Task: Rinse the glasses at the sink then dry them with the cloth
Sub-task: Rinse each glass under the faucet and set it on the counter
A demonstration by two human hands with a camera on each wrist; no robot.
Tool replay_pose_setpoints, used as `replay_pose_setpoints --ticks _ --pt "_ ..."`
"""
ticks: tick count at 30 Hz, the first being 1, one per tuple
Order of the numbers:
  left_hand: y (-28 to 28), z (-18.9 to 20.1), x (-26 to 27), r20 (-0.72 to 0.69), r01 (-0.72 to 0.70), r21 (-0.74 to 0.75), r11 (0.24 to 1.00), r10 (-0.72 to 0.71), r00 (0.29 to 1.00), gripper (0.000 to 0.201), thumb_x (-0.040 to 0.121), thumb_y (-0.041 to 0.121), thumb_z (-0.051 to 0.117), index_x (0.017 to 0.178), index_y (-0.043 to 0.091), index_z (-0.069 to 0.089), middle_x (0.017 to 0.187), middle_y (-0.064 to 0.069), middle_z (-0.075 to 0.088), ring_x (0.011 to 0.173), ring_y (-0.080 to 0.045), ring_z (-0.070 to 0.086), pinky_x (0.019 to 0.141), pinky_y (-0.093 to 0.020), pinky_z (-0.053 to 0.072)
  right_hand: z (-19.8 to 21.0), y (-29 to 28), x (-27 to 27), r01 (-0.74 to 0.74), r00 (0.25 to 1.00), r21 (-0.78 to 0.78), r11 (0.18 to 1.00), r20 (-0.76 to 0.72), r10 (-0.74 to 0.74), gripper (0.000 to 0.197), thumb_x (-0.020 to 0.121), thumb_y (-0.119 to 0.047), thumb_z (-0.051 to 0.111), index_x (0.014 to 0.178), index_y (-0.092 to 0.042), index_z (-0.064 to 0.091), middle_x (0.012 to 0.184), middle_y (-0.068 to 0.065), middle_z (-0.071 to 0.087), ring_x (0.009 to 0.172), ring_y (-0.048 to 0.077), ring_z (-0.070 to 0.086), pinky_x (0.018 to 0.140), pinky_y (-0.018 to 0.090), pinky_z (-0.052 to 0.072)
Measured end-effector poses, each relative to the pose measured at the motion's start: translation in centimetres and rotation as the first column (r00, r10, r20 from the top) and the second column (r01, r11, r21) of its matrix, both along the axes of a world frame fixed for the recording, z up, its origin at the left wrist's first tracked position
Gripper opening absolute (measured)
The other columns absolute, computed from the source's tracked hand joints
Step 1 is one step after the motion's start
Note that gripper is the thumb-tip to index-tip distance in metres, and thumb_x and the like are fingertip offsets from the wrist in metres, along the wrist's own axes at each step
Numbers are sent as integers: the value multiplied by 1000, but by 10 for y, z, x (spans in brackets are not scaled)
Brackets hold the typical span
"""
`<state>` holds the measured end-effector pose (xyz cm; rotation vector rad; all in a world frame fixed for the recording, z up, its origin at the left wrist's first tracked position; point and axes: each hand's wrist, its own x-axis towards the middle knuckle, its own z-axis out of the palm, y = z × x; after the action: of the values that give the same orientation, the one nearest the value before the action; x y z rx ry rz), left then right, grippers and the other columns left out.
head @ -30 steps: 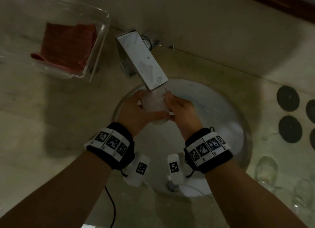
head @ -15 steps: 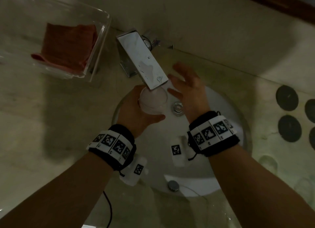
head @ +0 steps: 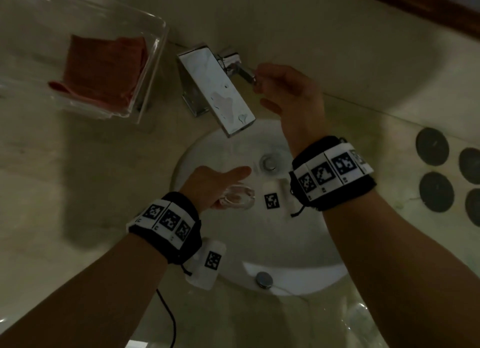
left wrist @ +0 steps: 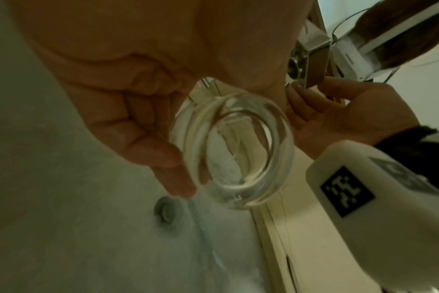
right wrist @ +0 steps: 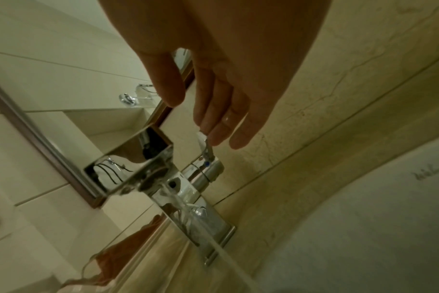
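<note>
My left hand (head: pixel 218 186) grips a clear glass (head: pixel 237 198) low over the white sink basin (head: pixel 259 238), away from the water stream. In the left wrist view the glass (left wrist: pixel 233 152) lies tilted, its thick base toward the camera, with fingers (left wrist: pixel 143 138) curled round its side. My right hand (head: pixel 285 95) is up at the chrome tap, straight fingertips (right wrist: pixel 213 136) touching the end of the lever (right wrist: pixel 206 148). Water runs from the flat spout (head: pixel 220 95). The red cloth (head: pixel 104 69) lies folded in a clear container at the back left.
The clear container (head: pixel 155 61) stands left of the tap on the stone counter. Dark round coasters (head: pixel 432 146) lie at the right edge. Faint clear glasses (head: pixel 358 319) stand at the near right. The drain (head: pixel 268 161) sits mid-basin. A mirror frame runs along the wall behind.
My right hand let go of the glass and rose to the tap lever. My left hand drew the glass back from under the spout and lowered it, tilted, into the basin.
</note>
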<state>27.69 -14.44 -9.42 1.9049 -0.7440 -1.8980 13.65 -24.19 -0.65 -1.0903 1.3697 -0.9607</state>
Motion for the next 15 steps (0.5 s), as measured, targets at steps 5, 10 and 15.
replay_pose_setpoints --ticks 5,10,15 --pt "1 6 -1 -27 -44 56 997 46 999 57 73 60 74 88 5 74 84 -13 75 76 -20 69 65 -31 58 0 19 3 12 998 100 995 -64 -6 21 97 -9 58 115 -16 67 100 1 66 94 18 62 86 36 53" --pt "2 25 -7 -8 1 32 999 -1 1000 61 74 60 74 95 3 74 91 -14 76 80 -21 71 63 -28 58 -11 65 -6 76 946 218 973 -324 -1 37 83 -35 68 115 -18 69 109 5 73 100 24 70 92 51 57" --pt "1 60 -28 -21 81 -236 968 -89 996 75 56 61 83 106 7 73 99 -9 77 87 -20 75 79 -37 61 11 105 -33 114 878 229 967 -479 10 46 93 -44 65 125 -12 65 120 1 69 110 19 66 99 42 53"
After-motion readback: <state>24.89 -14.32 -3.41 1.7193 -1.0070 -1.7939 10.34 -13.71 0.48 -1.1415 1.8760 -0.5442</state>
